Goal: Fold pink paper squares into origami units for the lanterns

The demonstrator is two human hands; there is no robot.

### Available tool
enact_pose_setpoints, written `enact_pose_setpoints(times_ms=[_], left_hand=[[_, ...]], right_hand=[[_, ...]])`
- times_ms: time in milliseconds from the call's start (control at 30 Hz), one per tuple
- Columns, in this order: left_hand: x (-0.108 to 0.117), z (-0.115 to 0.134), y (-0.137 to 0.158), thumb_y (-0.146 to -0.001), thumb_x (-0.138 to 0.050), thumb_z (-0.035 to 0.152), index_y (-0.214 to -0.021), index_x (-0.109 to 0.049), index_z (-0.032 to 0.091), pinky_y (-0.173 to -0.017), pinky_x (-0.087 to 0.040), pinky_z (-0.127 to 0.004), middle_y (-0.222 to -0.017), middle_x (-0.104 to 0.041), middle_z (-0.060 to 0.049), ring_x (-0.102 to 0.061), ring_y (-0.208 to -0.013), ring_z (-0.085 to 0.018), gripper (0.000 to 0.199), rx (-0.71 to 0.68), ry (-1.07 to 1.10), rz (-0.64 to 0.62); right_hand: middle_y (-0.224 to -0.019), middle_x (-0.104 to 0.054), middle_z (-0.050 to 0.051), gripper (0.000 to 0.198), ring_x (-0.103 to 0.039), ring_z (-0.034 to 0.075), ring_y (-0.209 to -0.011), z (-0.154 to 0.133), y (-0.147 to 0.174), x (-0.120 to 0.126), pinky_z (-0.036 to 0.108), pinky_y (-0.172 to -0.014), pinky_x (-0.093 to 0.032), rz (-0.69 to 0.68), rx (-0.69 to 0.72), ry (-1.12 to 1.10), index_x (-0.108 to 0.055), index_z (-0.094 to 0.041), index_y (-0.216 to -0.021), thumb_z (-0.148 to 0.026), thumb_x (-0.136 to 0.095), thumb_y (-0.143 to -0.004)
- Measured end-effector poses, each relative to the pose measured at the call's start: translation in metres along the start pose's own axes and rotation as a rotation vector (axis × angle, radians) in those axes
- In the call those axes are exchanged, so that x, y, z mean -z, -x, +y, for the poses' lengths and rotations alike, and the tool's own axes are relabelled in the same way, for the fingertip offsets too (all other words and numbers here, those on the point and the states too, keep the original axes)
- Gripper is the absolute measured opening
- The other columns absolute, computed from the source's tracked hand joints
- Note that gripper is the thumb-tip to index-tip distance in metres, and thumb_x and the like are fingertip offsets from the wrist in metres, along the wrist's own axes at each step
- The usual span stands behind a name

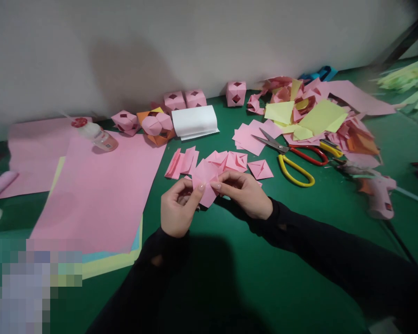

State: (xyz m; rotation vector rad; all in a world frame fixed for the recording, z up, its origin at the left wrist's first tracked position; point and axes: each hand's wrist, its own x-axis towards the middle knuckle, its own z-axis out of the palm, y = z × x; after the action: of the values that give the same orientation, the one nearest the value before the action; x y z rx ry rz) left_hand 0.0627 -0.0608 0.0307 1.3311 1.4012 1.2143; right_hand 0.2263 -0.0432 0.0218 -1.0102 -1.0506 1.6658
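Between my two hands is a small pink square of paper [205, 174] with creases, held up just over the green table. My left hand [177, 206] pinches its left side between thumb and fingers. On the right edge, my right hand [245, 192] grips it in the same way, thumb near the other thumb. Right behind it lie several folded pink paper pieces [235, 161], partly hidden by the paper and fingers. One folded pink square [260, 169] rests apart from them, beyond my right hand.
Scissors [292, 155] with red and yellow handles lie open at right, near a hot glue gun [378, 190] and a heap of paper scraps [320, 123]. Large pink sheets [101, 199] and a glue bottle [102, 137] are at left. Pink paper cubes [236, 94] line the wall.
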Motion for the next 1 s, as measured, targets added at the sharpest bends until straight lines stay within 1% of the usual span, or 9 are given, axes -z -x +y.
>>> enact_pose_setpoints(times_ms=[100, 167, 333, 500, 667, 867, 1000], left_hand=[[-0.0006, -0.0044, -0.0007, -0.078, -0.07, 0.035, -0.064, -0.063, 0.016, -0.044, -0.037, -0.019, -0.057, -0.054, 0.003, -0.044, -0.048, -0.007, 0.024, -0.067, -0.093, 0.018], [-0.0009, -0.0055, -0.0007, -0.078, -0.069, 0.036, -0.063, -0.062, 0.016, -0.044, -0.035, -0.02, -0.056, -0.052, 0.003, -0.041, -0.048, -0.007, 0.026, -0.083, -0.123, 0.017], [-0.0005, -0.0034, -0.0002, -0.079, -0.068, 0.036, -0.075, -0.069, 0.017, -0.049, -0.041, -0.021, -0.068, -0.062, 0.0, -0.051, -0.055, -0.01, 0.02, -0.054, -0.098, -0.017], [-0.0004, -0.0068, 0.0006, -0.079, -0.068, 0.036, -0.078, -0.07, 0.017, -0.049, -0.041, -0.021, -0.069, -0.062, 0.0, -0.051, -0.055, -0.01, 0.019, -0.089, -0.098, -0.004], [-0.0015, -0.0071, 0.0016, -0.078, -0.069, 0.036, -0.07, -0.065, 0.016, -0.049, -0.04, -0.022, -0.066, -0.06, 0.0, -0.049, -0.054, -0.01, 0.022, -0.111, -0.122, -0.024], [-0.0009, -0.0028, 0.0019, -0.079, -0.067, 0.035, -0.068, -0.062, 0.016, -0.051, -0.04, -0.024, -0.068, -0.059, -0.001, -0.051, -0.057, -0.012, 0.023, -0.094, -0.128, -0.064], [-0.0009, -0.001, 0.0029, -0.079, -0.067, 0.035, -0.07, -0.062, 0.015, -0.054, -0.043, -0.025, -0.072, -0.061, -0.003, -0.054, -0.061, -0.013, 0.022, -0.071, -0.124, -0.073]], right_hand=[[-0.069, -0.064, -0.001, 0.028, -0.058, 0.01, -0.064, 0.0008, -0.0002, 0.0001, 0.026, -0.064, -0.048, 0.002, -0.003, 0.005, -0.067, -0.016, -0.076, -0.039, -0.082, -0.069], [-0.069, -0.064, -0.001, 0.027, -0.058, 0.01, -0.064, 0.0008, -0.0002, 0.0, 0.026, -0.064, -0.048, -0.001, 0.001, 0.009, -0.068, -0.016, -0.076, -0.038, -0.082, -0.069], [-0.068, -0.064, -0.001, 0.027, -0.058, 0.01, -0.064, -0.0016, 0.0005, -0.0012, 0.025, -0.063, -0.047, -0.005, 0.002, 0.004, -0.068, -0.016, -0.075, -0.035, -0.085, -0.065], [-0.072, -0.066, -0.001, 0.027, -0.06, 0.01, -0.067, -0.0022, 0.001, -0.0024, 0.025, -0.065, -0.048, -0.006, -0.024, -0.024, -0.069, -0.016, -0.078, -0.033, -0.085, -0.064], [-0.075, -0.067, 0.0, 0.026, -0.06, 0.011, -0.069, 0.002, 0.0003, -0.0013, 0.027, -0.07, -0.05, 0.01, 0.005, -0.019, -0.069, -0.017, -0.079, -0.036, -0.083, -0.068], [-0.07, -0.064, -0.001, 0.023, -0.056, 0.01, -0.065, 0.0051, 0.0001, 0.0011, 0.025, -0.065, -0.046, 0.009, 0.023, -0.009, -0.07, -0.017, -0.076, -0.036, -0.081, -0.071], [-0.07, -0.064, -0.001, 0.02, -0.056, 0.01, -0.066, 0.0054, 0.0001, 0.0021, 0.025, -0.066, -0.045, 0.001, 0.038, -0.019, -0.07, -0.017, -0.075, -0.034, -0.081, -0.072]])
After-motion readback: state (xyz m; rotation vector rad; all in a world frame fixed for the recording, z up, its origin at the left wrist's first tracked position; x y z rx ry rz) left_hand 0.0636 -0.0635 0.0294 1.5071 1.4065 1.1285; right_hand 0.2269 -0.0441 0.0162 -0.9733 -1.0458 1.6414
